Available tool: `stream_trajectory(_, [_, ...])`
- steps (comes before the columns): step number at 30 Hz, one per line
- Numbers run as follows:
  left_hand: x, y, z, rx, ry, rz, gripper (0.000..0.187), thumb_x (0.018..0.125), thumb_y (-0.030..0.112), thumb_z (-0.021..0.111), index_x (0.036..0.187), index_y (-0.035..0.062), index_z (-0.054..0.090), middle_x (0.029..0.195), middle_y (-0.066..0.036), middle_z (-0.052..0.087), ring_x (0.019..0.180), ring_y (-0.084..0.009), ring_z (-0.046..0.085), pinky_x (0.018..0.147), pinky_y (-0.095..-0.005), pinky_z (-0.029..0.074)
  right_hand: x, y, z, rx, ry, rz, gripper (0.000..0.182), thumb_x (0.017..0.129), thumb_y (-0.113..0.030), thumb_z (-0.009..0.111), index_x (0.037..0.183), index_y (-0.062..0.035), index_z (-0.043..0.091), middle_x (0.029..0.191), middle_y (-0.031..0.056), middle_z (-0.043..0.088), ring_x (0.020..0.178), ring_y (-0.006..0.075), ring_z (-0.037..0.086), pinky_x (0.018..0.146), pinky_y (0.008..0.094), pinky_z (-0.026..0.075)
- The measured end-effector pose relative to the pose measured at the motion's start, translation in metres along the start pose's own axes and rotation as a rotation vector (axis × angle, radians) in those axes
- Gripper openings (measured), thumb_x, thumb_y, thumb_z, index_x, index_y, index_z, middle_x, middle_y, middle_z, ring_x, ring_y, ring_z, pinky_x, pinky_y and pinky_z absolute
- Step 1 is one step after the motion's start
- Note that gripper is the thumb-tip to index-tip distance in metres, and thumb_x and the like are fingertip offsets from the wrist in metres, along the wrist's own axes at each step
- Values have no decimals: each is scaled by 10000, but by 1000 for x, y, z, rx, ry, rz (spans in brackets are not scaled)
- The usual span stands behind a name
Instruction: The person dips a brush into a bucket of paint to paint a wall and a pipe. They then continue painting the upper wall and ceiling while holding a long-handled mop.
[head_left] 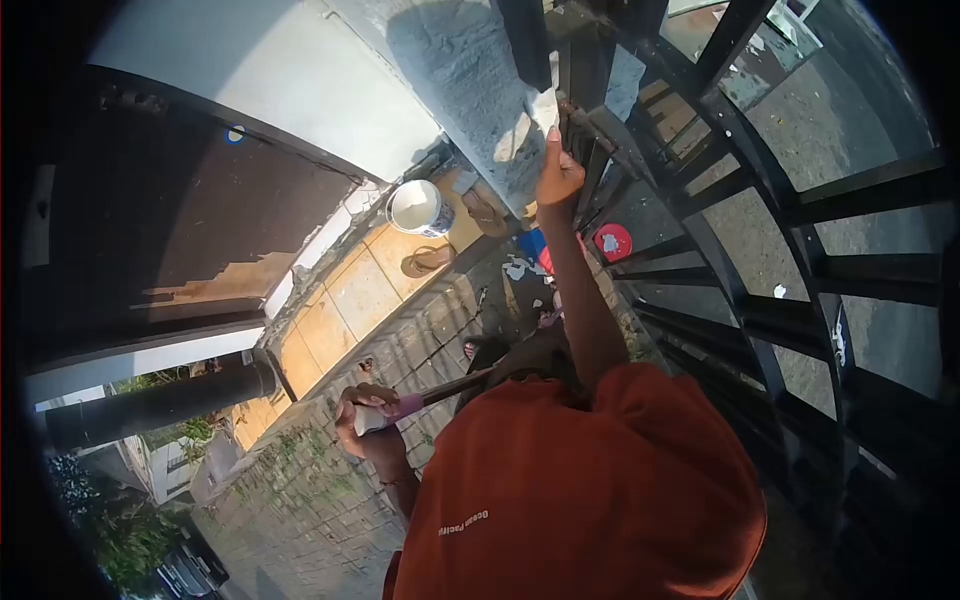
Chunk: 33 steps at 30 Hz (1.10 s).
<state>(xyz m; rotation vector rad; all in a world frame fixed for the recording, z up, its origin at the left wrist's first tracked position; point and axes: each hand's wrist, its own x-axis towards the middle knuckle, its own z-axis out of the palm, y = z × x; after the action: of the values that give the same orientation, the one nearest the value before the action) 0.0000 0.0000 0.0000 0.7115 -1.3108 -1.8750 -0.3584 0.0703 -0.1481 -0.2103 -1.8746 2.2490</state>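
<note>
My right hand [560, 178] is raised beside the rough grey wall [465, 85] and the dark gate post. Its closed fingers grip a thin white piece [544, 108], which lies against the wall's edge; whether it is a blade or a strip I cannot tell. Lower down on the left, my left hand [365, 415] is wrapped round a white and pink object [408, 405]. A long dark part extends from that object toward my body.
A white bucket [418, 208] stands on orange tiles [357, 290], with a sandal [427, 262] close by. A red round container [612, 241] is near the gate's foot. Curved black gate bars [770, 310] fill the right side. A brown door panel [190, 200] is left.
</note>
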Motion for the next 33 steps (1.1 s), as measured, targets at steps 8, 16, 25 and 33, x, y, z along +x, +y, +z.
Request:
stream_trajectory(8, [6, -2, 0, -23, 46, -7, 323, 815, 312, 436, 699, 13, 473, 584, -114, 465, 512, -193, 450, 541, -306, 393, -30, 44, -58, -665, -34, 11, 651, 813, -583, 540, 602, 29, 613, 543, 186, 555, 524, 312, 563, 528, 434, 407])
stream_trajectory(16, [5, -8, 0, -13, 25, -2, 320, 829, 327, 417, 704, 34, 451, 585, -90, 432, 529, -188, 426, 562, -317, 366, -30, -37, -49, -619, -12, -142, 444, 873, -370, 531, 704, 22, 652, 655, 214, 607, 636, 388, 601, 587, 450, 450])
stream_trajectory(25, [-1, -3, -7, 0, 41, 13, 320, 818, 323, 416, 697, 30, 456, 576, -90, 433, 517, -188, 426, 569, -322, 372, -66, -116, 7, -150, -285, 39, 314, 892, -130, 435, 1097, 87, 535, 807, 214, 623, 695, 276, 603, 642, 385, 456])
stream_trajectory(33, [0, -5, -16, -30, 68, 44, 351, 792, 338, 495, 673, 8, 495, 575, -106, 480, 514, -195, 484, 539, -313, 399, -93, -147, 49, -106, -193, -28, 500, 947, -198, 407, 1308, 139, 326, 1276, 334, 411, 1200, 432, 417, 988, 426, 353])
